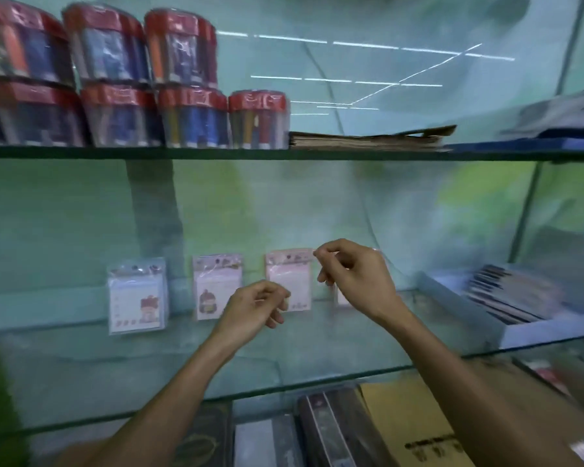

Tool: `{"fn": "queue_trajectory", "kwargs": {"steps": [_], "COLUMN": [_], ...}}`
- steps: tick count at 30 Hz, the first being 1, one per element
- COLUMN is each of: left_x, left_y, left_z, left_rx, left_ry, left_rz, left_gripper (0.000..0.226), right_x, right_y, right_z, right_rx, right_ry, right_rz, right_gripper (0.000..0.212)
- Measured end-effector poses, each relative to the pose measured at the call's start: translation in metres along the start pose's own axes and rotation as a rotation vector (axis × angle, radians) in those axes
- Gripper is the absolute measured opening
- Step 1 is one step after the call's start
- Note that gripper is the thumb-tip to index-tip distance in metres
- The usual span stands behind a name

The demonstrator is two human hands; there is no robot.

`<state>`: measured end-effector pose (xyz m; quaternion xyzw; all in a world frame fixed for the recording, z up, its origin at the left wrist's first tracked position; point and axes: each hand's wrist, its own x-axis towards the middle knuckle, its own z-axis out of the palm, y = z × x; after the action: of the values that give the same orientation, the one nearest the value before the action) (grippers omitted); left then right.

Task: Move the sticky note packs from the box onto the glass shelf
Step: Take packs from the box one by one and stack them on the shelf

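Note:
Three sticky note packs stand on the glass shelf (81, 358), leaning on the back wall: a blue one (137, 296), a pink one with a cartoon figure (216, 286) and a pale pink one (289, 278). A fourth pack (340, 298) stands to their right, mostly hidden behind my right hand (354, 274), whose thumb and forefinger pinch its top edge. My left hand (257, 305) hovers in front of the third pack, fingers loosely curled and holding nothing. The white box (536, 332) at the right end of the shelf holds several more packs (506, 294).
The upper glass shelf (216, 153) carries stacked red-capped tubs of pens (182, 96) and a flat brown stack (368, 139). Below the glass lie dark books (334, 429) and a yellow-brown envelope (408, 423). The picture is blurred.

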<state>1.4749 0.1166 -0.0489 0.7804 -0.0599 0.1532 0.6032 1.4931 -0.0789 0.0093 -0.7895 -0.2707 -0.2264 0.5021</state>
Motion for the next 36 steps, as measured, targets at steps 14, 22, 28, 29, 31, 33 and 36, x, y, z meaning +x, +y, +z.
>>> {"fn": "queue_trajectory", "kwargs": {"steps": [14,22,28,29,31,33,36], "left_x": [0.054,0.070,0.075,0.076,0.080,0.085,0.091], "left_y": [0.037,0.055,0.058,0.058,0.058,0.057,0.058], "left_z": [0.200,0.267,0.289,0.289,0.289,0.290,0.290], "left_rx": [-0.115,-0.176,-0.211,-0.214,-0.215,-0.230,-0.280], "left_ry": [-0.187,-0.207,-0.217,-0.211,-0.189,-0.152,-0.096], "left_rz": [0.092,0.086,0.056,0.056,0.060,0.051,0.023], "left_gripper": [0.014,0.013,0.013,0.013,0.013,0.013,0.013], "right_x": [-0.018,-0.010,-0.005,-0.005,-0.005,-0.004,-0.001], "right_y": [0.151,0.198,0.193,0.192,0.190,0.192,0.191], "right_z": [-0.203,-0.241,-0.239,-0.240,-0.243,-0.248,-0.258], "right_rx": [-0.741,-1.124,-1.189,-1.171,-1.061,-0.927,-0.689], "right_ry": [0.052,-0.165,-0.179,-0.157,-0.070,0.038,0.221], "right_rz": [0.145,0.197,0.240,0.234,0.233,0.231,0.202], "right_gripper": [0.033,0.025,0.021,0.018,0.017,0.021,0.025]}}
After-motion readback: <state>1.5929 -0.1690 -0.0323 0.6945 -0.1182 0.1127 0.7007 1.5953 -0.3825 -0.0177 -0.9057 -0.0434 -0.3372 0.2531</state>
